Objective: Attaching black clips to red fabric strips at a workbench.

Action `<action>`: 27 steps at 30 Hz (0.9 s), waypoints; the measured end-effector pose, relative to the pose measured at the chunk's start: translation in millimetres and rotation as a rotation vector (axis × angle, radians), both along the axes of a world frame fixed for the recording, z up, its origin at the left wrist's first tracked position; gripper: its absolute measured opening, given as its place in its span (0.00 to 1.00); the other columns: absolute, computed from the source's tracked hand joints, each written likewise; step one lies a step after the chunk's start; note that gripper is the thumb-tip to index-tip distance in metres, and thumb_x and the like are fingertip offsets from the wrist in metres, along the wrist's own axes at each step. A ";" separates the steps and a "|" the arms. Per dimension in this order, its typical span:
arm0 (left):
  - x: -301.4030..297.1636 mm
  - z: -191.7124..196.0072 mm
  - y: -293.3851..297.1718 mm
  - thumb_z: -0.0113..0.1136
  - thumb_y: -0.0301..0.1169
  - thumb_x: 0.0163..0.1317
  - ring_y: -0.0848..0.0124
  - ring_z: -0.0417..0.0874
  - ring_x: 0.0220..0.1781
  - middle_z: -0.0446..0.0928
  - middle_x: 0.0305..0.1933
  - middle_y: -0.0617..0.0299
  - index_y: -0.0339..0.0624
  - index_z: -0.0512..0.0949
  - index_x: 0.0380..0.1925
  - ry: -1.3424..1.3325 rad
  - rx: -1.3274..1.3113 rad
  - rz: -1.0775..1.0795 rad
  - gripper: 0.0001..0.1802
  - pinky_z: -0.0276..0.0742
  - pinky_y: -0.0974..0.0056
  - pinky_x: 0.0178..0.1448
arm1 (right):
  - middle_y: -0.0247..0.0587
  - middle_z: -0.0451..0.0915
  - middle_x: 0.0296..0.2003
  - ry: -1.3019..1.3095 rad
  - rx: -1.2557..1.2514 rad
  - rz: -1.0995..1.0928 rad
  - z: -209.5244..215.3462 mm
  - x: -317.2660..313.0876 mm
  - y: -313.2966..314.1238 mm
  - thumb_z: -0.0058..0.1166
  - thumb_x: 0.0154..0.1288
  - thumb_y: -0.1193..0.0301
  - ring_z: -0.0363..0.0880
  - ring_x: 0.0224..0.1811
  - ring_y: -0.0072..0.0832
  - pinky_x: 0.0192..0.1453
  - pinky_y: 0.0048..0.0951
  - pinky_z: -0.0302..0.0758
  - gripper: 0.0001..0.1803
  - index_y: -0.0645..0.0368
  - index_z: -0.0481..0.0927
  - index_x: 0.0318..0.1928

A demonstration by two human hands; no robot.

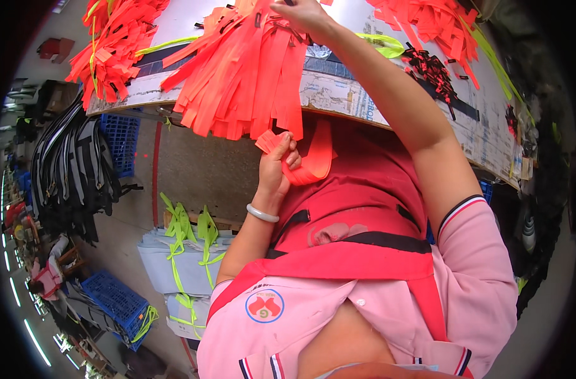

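Straps of flat, neon red-orange webbing lie in a thick bundle on the desk, left of the middle, and spill over its near edge, their cut ends hanging side by side in an uneven fringe. Colour is even and bright, shading toward orange on some strips, and small dark bits show among them near the top. Just below that edge, the left grip is closed, thumb over curled fingers, round a band of the same webbing; it bends in a broad, smooth loop to the right, and the end above the thumb looks layered. The right grip is at the bundle's upper end, fingers curled beside something small and dark; whether it has firm hold of anything, I cannot tell. Another orange heap drapes over the desk's left corner, and a small red-and-black pile lies toward the right edge. For writing, blue capitals and finer dark print mark the desk's pale covering along the near edge, the finer print too small to read. A round badge, blue-ringed with red shapes and tiny lettering, sits on the pink shirt.
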State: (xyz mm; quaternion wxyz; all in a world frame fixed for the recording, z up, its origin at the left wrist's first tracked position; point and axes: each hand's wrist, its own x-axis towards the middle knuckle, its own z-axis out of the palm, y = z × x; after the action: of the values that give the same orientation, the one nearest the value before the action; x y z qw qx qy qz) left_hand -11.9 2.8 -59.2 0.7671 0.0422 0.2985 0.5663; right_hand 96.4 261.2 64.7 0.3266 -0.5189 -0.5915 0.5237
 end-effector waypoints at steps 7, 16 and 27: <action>-2.1 34.8 12.4 0.57 0.30 0.66 0.82 0.62 0.18 0.70 0.26 0.68 0.39 0.76 0.36 0.204 0.089 -0.124 0.06 0.57 0.75 0.22 | 0.21 0.67 0.19 0.167 -0.180 0.207 -39.5 41.8 -100.8 0.58 0.66 0.65 0.59 0.18 0.09 0.20 0.16 0.56 0.10 0.58 0.83 0.41; 11.7 34.1 22.0 0.57 0.27 0.65 0.82 0.63 0.18 0.70 0.26 0.69 0.41 0.72 0.36 0.299 0.181 -0.319 0.04 0.56 0.74 0.22 | 0.30 0.78 0.29 -0.031 0.103 0.470 -31.3 64.2 -170.3 0.56 0.65 0.74 0.73 0.34 0.13 0.41 0.19 0.73 0.07 0.62 0.80 0.42; -16.1 49.6 35.5 0.48 0.39 0.72 0.67 0.82 0.46 0.80 0.44 0.54 0.30 0.73 0.54 0.177 0.109 -0.226 0.21 0.77 0.65 0.51 | 0.28 0.71 0.23 0.166 -0.072 0.418 -29.2 88.3 -167.0 0.57 0.66 0.72 0.68 0.28 0.13 0.33 0.18 0.66 0.07 0.65 0.79 0.35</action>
State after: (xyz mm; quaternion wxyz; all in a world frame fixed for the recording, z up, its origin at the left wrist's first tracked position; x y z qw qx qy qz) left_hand -28.0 38.3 -9.6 0.7933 0.1669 0.3271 0.4856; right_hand 184.6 94.3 35.5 0.2399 -0.3513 -0.6382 0.6417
